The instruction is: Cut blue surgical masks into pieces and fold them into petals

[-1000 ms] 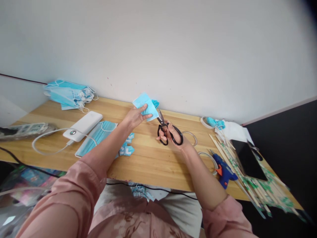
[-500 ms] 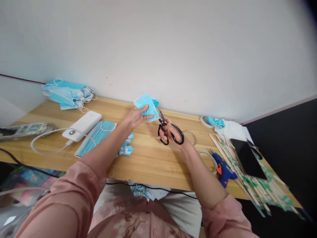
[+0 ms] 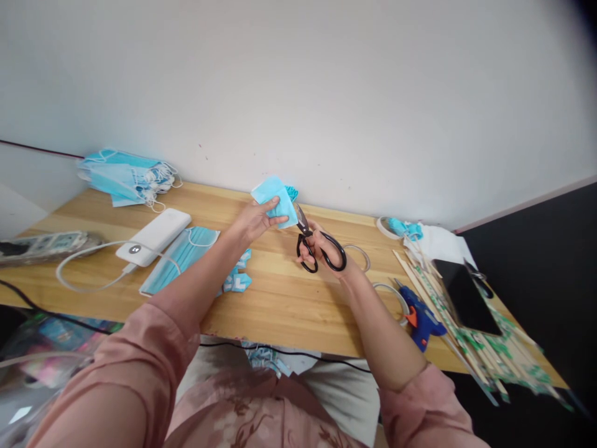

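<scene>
A squarish piece of light blue mask fabric is pinched by my left hand, thumb on top and fingers partly behind it. My right hand grips black-handled scissors by the loops, with the blades pointing up beside the fabric's right corner. Whether the blade tips touch the fabric I cannot tell. A darker teal bundle shows just behind the piece. Small folded blue-and-white pieces lie by my left forearm, partly hidden, next to a pleated blue face mask.
Piled face masks sit at the back left, near a white power bank with a cable. Toward the right are rings, a blue glue gun, wrapped sticks and a phone. The wooden table meets a wall.
The fabric piece has shifted very slightly, and its corner sits a little farther left. The scissors stay almost in place; the whole view has drifted a few pixels.
</scene>
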